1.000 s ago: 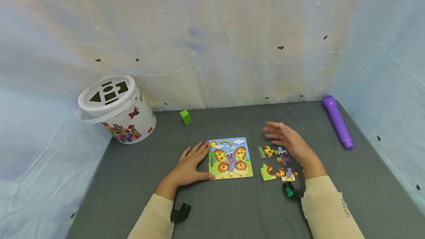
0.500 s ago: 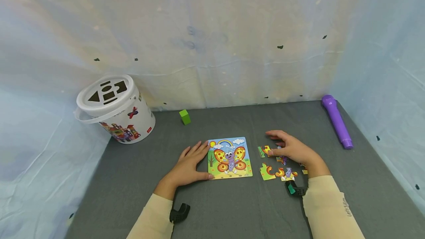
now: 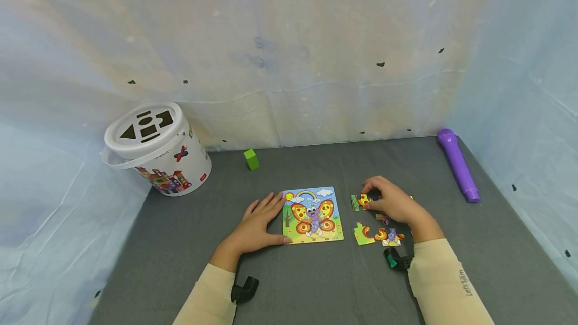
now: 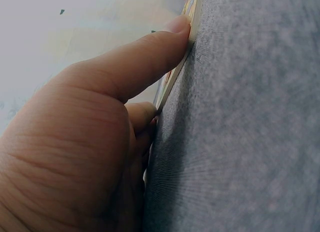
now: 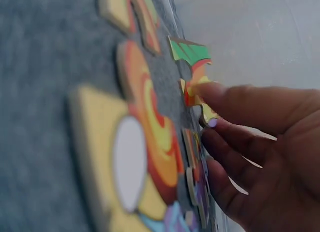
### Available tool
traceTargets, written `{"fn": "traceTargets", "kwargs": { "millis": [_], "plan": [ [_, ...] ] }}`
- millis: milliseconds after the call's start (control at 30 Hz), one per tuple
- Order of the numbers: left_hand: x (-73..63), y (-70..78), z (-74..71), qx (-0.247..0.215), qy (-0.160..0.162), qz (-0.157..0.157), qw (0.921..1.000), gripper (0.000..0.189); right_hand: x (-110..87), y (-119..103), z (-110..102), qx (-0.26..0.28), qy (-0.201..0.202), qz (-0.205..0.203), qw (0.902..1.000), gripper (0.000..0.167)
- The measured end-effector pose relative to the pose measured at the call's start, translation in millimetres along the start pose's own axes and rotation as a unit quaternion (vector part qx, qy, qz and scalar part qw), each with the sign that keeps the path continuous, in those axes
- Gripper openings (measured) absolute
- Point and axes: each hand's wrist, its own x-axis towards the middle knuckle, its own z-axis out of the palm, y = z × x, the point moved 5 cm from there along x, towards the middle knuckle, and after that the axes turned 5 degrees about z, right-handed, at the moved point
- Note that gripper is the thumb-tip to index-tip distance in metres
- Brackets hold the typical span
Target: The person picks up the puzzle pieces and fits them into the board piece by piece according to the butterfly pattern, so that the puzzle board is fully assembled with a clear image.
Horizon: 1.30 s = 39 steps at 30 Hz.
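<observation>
A square butterfly picture board (image 3: pixel 313 214) lies flat on the grey cloth. My left hand (image 3: pixel 256 229) rests at its left edge with fingers spread. In the left wrist view the thumb (image 4: pixel 145 56) touches the board's edge. To the right, my right hand (image 3: pixel 392 202) pinches a green, yellow and red puzzle piece (image 5: pixel 192 56) between thumb and fingers. The right wrist view shows it tipped up a little from the cloth. Below lie a green-yellow puzzle piece (image 3: pixel 363 233) and a purple-orange puzzle piece (image 3: pixel 392 237). Another puzzle piece (image 3: pixel 382 217) is partly hidden under my right hand.
A white bucket (image 3: pixel 180 164) with a shape-cut lid stands at the back left. A green block (image 3: pixel 251 159) sits near the back wall. At the far right lies a purple microphone-shaped toy (image 3: pixel 458 165). Patterned cloth walls (image 3: pixel 289 54) rise behind and at both sides.
My right hand has come down onto the upper puzzle pieces and now pinches the green, yellow and red one, which has shifted slightly up. My left hand has stayed at the board.
</observation>
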Motion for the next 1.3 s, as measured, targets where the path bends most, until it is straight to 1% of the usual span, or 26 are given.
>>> {"fn": "traceTargets", "kwargs": {
  "millis": [100, 167, 333, 467, 633, 800, 933, 1067, 1167, 1267, 1300],
  "plan": [
    [0.3, 0.2, 0.2, -0.001, -0.001, -0.002, 1.0000, 0.112, -0.2, -2.8, -0.7, 0.014, 0.015, 0.007, 0.9998, 0.012],
    [0.3, 0.5, 0.0, -0.001, -0.001, -0.002, 1.0000, 0.112, -0.5, -5.2, -0.5, 0.025, 0.020, 0.009, 0.9994, 0.011],
    [-0.2, 0.7, -0.4, 0.004, -0.004, -0.004, 1.0000, 0.113, 0.1, -15.4, 0.9, 0.045, 0.048, 0.003, 0.9979, 0.013],
    [0.1, -0.2, 0.4, 0.007, -0.004, -0.004, 1.0000, 0.113, 1.9, -28.8, 9.2, 0.088, 0.055, -0.007, 0.9946, 0.014],
    [0.0, 0.2, 0.1, 0.004, -0.003, 0.001, 1.0000, 0.113, 4.5, -51.4, 33.3, 0.161, 0.037, -0.022, 0.9861, 0.015],
    [0.4, -0.1, 0.2, -0.002, 0.002, 0.005, 1.0000, 0.111, 8.4, -72.4, 69.5, 0.221, 0.001, -0.024, 0.9750, 0.015],
    [0.6, 1.5, -0.6, -0.002, 0.000, 0.002, 1.0000, 0.110, 10.3, -83.4, 96.7, 0.234, -0.025, -0.019, 0.9716, 0.014],
    [0.0, 3.4, -1.7, 0.000, -0.002, 0.002, 1.0000, 0.111, 11.7, -87.8, 115.2, 0.254, -0.023, -0.008, 0.9670, 0.013],
    [0.1, 3.5, -1.7, 0.000, 0.001, 0.006, 1.0000, 0.110, 12.5, -87.3, 123.0, 0.255, -0.012, -0.001, 0.9668, 0.014],
    [0.6, 3.1, -1.9, -0.002, 0.004, 0.009, 0.9999, 0.109, 12.4, -87.0, 125.8, 0.250, -0.006, -0.002, 0.9683, 0.021],
    [0.7, 2.9, -1.9, -0.003, 0.005, 0.009, 0.9999, 0.109, 12.4, -86.8, 125.7, 0.242, -0.004, -0.002, 0.9702, 0.024]
  ]
}}
